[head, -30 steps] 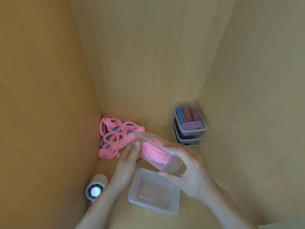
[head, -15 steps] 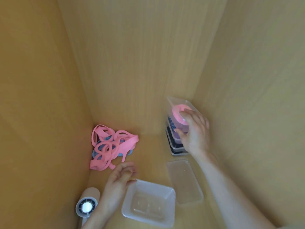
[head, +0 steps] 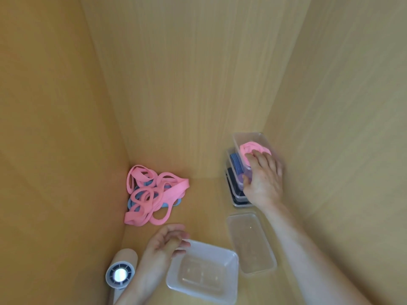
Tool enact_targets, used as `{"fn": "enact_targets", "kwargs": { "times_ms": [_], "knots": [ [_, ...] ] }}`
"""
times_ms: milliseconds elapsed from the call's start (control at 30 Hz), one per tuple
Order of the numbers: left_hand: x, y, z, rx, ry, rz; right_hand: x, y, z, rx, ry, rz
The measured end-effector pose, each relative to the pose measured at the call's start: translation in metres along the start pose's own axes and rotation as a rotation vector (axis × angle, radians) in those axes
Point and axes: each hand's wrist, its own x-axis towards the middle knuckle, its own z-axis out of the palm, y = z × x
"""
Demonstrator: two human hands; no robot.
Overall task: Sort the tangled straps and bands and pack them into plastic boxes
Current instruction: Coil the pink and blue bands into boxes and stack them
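A tangle of pink and blue bands (head: 154, 194) lies in the back left corner. At the back right stands a stack of filled plastic boxes (head: 234, 172). On top of it sits a clear box with a coiled pink band (head: 250, 140). My right hand (head: 263, 180) lies over this top box, fingers across its rim and the band, thumb down its left side. My left hand (head: 164, 244) hovers loosely curled and holds nothing, just above the far left corner of an empty clear box (head: 204, 275).
A clear lid (head: 251, 243) lies flat between the empty box and the stack. A small cylindrical device with a lit round end (head: 120, 272) lies at the front left. Wooden walls close in on the left, back and right.
My right hand carried the box with the pink band from the middle to the top of the stack and stays on it. My left hand let go and drew back over the empty box.
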Motion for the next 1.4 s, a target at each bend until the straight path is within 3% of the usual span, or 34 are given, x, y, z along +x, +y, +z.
{"fn": "enact_targets", "kwargs": {
  "times_ms": [233, 467, 534, 634, 767, 1000, 1200, 1401],
  "knots": [
    [-0.004, 0.002, -0.005, -0.003, 0.008, 0.005, -0.015, -0.025, -0.026, 0.099, 0.073, 0.041],
    [-0.005, -0.014, -0.011, 0.15, 0.044, 0.069, -0.041, -0.07, -0.027, 0.349, 0.131, -0.134],
    [-0.004, -0.028, -0.015, 0.426, 0.047, 0.21, -0.048, -0.079, -0.02, 0.388, 0.08, -0.171],
    [-0.003, -0.046, -0.019, 0.909, -0.137, 0.447, -0.057, -0.089, -0.005, 0.414, -0.041, -0.237],
    [-0.003, -0.066, -0.016, 1.146, -0.228, 0.39, -0.065, -0.097, 0.013, 0.406, -0.228, -0.29],
    [-0.016, -0.078, -0.026, 1.272, -0.134, 0.339, -0.07, -0.108, 0.046, 0.397, -0.489, -0.324],
    [-0.03, -0.081, -0.032, 1.252, -0.046, 0.323, -0.061, -0.136, 0.07, 0.443, -0.607, -0.328],
    [-0.05, -0.07, -0.035, 1.203, 0.028, 0.297, -0.027, -0.181, 0.097, 0.493, -0.674, -0.198]
  ]
}}
